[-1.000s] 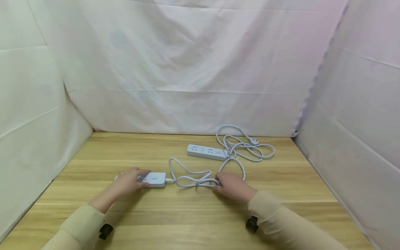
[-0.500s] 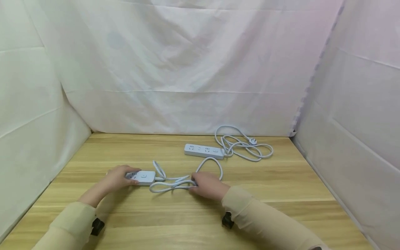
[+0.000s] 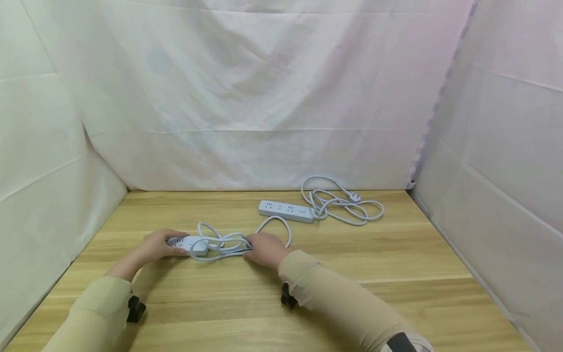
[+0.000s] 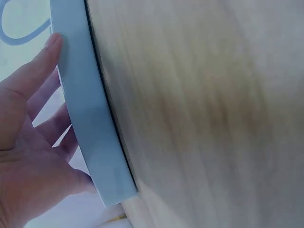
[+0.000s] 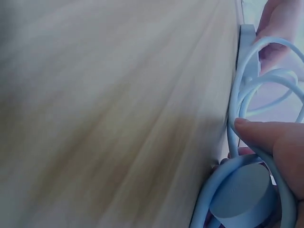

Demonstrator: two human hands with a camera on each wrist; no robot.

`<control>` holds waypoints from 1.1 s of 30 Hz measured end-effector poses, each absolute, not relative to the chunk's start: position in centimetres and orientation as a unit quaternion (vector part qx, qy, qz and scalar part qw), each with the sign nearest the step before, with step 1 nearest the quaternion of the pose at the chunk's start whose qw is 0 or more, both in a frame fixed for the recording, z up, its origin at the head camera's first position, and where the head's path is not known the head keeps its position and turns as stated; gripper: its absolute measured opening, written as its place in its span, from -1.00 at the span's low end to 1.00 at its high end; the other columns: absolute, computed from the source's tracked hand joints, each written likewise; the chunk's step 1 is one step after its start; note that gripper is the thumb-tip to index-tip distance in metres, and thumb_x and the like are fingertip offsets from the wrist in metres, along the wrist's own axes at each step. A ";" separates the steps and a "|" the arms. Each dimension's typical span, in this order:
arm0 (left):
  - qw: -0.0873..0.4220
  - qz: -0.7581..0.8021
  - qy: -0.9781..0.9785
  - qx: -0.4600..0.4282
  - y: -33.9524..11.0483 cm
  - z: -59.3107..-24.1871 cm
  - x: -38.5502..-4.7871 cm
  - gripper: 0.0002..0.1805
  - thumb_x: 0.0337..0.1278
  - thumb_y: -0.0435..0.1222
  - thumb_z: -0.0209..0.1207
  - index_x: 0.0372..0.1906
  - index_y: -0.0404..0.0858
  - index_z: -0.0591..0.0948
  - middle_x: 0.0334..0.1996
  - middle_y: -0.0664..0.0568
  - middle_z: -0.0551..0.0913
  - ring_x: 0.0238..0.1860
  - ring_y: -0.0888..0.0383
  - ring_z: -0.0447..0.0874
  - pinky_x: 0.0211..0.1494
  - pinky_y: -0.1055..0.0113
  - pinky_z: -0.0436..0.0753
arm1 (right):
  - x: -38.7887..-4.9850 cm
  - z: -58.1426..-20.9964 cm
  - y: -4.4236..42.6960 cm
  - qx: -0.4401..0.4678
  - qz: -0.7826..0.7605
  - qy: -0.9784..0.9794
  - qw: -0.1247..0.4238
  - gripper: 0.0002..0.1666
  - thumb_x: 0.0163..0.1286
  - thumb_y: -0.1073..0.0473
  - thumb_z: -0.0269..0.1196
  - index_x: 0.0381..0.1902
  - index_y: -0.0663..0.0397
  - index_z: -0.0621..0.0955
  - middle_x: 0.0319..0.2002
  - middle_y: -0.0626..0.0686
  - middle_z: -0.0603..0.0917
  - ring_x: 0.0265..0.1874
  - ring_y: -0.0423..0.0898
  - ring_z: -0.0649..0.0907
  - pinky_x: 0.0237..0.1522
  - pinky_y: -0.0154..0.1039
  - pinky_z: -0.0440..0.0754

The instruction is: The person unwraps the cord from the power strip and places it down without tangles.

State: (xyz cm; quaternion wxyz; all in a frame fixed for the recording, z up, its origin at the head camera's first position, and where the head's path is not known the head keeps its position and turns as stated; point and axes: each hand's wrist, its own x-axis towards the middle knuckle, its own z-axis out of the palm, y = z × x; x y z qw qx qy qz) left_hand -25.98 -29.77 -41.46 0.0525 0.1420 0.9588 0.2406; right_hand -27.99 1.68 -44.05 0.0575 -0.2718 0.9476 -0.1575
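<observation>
At the left of the table in the head view lies a white power strip [image 3: 184, 241]. My left hand [image 3: 155, 245] grips its left part, thumb on the near side and fingers over the far side. In the left wrist view the thumb presses along the strip's long side [image 4: 88, 104]. To the right, my right hand [image 3: 266, 250] grips bunched loops of the white cord [image 3: 220, 254], which partly cover the strip's switch end. The right wrist view shows a round plug [image 5: 244, 194] beneath that hand, among the loops.
A second white power strip [image 3: 286, 211] lies farther back, its tangled cord [image 3: 343, 215] and plug [image 3: 354, 197] to its right. White cloth [image 3: 246, 98] hangs behind the wooden table [image 3: 211, 313] and along both sides.
My right hand has moved left with the cord, bunching its loops against the strip's switch end. My left hand and its strip have shifted slightly left in the view.
</observation>
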 end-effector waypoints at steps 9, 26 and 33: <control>0.061 0.281 0.951 0.117 -31.6 -41.2 -27.1 -0.41 0.01 -0.19 0.40 0.15 -0.40 0.57 0.11 -0.46 0.50 0.16 -0.47 0.36 0.14 -0.35 0.28 | -29.4 -43.1 -2.1 -0.250 -0.118 0.960 0.038 -0.60 0.21 -0.10 0.37 -0.62 -0.10 0.45 -0.66 -0.13 0.43 -0.62 -0.18 0.43 -0.55 -0.24 0.38; 0.039 0.289 0.953 0.078 -34.2 -41.7 -29.4 -0.33 0.02 -0.19 0.38 0.21 -0.46 0.49 0.14 -0.49 0.46 0.21 -0.52 0.27 0.18 -0.50 -0.08 | -32.7 -43.8 -7.5 -0.183 -0.107 0.977 0.030 -0.60 0.18 -0.16 0.39 -0.63 -0.12 0.51 -0.64 -0.13 0.48 -0.60 -0.17 0.48 -0.55 -0.24 0.45; 0.031 0.311 0.947 0.076 -34.6 -42.1 -30.5 -0.35 0.07 -0.19 0.36 0.21 -0.47 0.47 0.17 -0.51 0.42 0.24 -0.56 0.18 0.13 -0.56 -0.30 | -34.0 -44.0 -8.6 -0.154 -0.133 0.979 0.020 -0.75 0.18 -0.05 0.37 -0.55 -0.11 0.57 -0.58 -0.12 0.53 -0.58 -0.17 0.51 -0.53 -0.21 0.48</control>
